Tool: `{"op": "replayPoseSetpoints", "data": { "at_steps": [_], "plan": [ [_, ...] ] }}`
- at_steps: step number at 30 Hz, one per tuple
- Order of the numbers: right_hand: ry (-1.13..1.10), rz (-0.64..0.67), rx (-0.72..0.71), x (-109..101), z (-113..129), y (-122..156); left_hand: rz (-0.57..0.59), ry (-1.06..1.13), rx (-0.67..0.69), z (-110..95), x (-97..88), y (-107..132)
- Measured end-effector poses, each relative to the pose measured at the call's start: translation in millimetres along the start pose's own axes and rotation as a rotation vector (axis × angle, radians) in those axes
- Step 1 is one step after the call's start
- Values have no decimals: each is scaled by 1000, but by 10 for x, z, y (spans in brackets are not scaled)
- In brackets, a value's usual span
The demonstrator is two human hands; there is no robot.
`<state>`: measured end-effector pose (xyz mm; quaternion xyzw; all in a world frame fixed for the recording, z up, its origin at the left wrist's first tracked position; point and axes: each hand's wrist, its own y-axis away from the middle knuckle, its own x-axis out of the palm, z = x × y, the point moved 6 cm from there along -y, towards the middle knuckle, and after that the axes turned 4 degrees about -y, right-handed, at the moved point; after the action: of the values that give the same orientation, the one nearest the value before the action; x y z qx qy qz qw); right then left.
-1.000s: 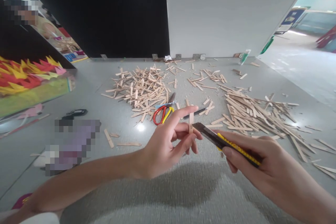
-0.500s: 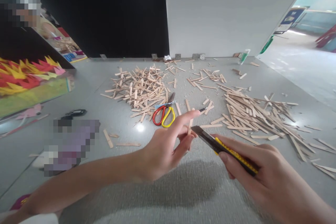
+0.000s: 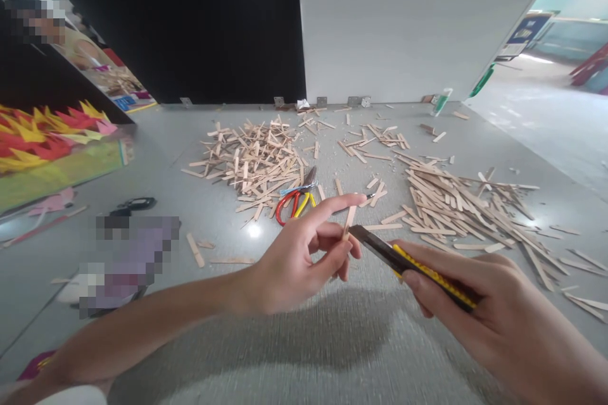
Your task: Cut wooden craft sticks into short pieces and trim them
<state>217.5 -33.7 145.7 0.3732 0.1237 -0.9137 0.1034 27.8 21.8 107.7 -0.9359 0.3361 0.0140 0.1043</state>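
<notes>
Between the thumb and fingers of my left hand (image 3: 304,250) a short wooden stick piece (image 3: 350,220) is pinched, tilted slightly to the right, with the index finger stretched out above it. My right hand (image 3: 489,310) grips a black and yellow utility knife (image 3: 427,275). Its blade tip meets the stick's right edge or lies very close to it. Just beyond my left hand lie scissors (image 3: 287,205) with one red and one yellow handle, partly hidden by that hand. A dark pointed tip (image 3: 370,196) shows past my index finger; the rest is hidden.
A heap of short stick pieces (image 3: 256,158) lies ahead, and a pile of longer sticks (image 3: 446,202) to the right. A glue tube (image 3: 441,102) stands by the white panel (image 3: 403,25). At left are a box of folded paper (image 3: 61,171) and a person (image 3: 80,44).
My left hand has shifted slightly, its index finger straighter, and the stick leans more to the right. My right hand and the knife have moved a little right, the blade still by the stick.
</notes>
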Motion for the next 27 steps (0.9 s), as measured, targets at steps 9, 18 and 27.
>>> {"op": "replayPoseSetpoints", "data": {
  "at_steps": [9, 18, 27],
  "plan": [
    [169, -70, -204, -25, 83, 45, 131, 52, -206, -2, -36, -57],
    [427, -178, -433, 23, 186, 115, 137, 134, -303, 44, -35, -98],
    [44, 31, -33, 23, -8, -27, 66, -80, -73, 18, -27, -63]
  ]
}}
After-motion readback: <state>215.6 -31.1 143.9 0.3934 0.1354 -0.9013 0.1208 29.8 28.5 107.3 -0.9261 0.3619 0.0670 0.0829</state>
